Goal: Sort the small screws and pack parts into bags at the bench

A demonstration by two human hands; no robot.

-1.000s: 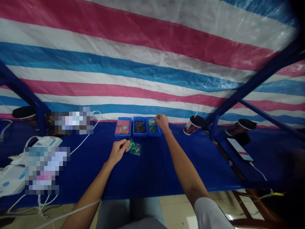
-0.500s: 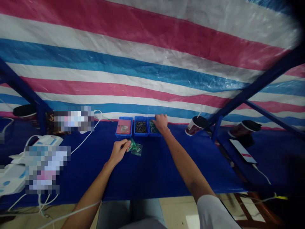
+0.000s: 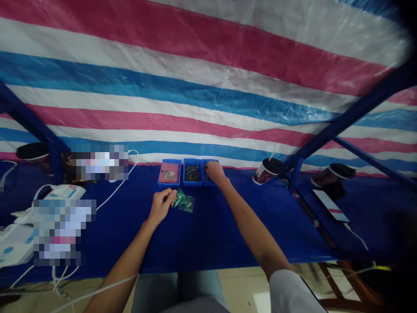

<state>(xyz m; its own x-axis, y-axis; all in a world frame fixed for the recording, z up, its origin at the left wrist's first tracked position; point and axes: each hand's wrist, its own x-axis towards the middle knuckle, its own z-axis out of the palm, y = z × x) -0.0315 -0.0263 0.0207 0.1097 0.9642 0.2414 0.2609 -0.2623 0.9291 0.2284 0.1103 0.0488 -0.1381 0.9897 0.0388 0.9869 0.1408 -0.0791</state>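
A: Left hand [image 3: 160, 205] status?
B: Low over the blue table [image 3: 198, 234], just on the near side of the bins. Thumb and index pinched together on the edge of a crinkled green packet [image 3: 180, 198].
A: Packet location?
B: On the table at those fingertips, nearer the wearer than the left and middle bins. A flat, see-through small bag [image 3: 186, 204] lies against its right side, small pieces visible in it. Can't tell if the two are joined.
A: Right hand [image 3: 215, 171]?
B: Over the right bin [image 3: 210, 184], knuckles up, fingers pointing down into it. Fingertips hidden — can't tell whether they grip anything. The hand covers most of the contents too.
A: Other bins?
B: Three blue ones in a row, side by side. Left bin [image 3: 168, 186] has a pink packet [image 3: 170, 168] with a little clear bag [image 3: 170, 175] on top. Middle bin [image 3: 193, 184] holds loose, thin metal screws [image 3: 192, 173].
A: Surroundings?
B: Lidded cup [image 3: 264, 174] with a straw, well to the right of the bins, by the blue frame. Beyond the frame: another cup [image 3: 331, 175], on its own table, and a phone [image 3: 330, 206] with a white cable plugged in. Far left — white power strip [image 3: 16, 243], partly behind blurred blocks. Striped sheet [image 3: 195, 100] behind everything.
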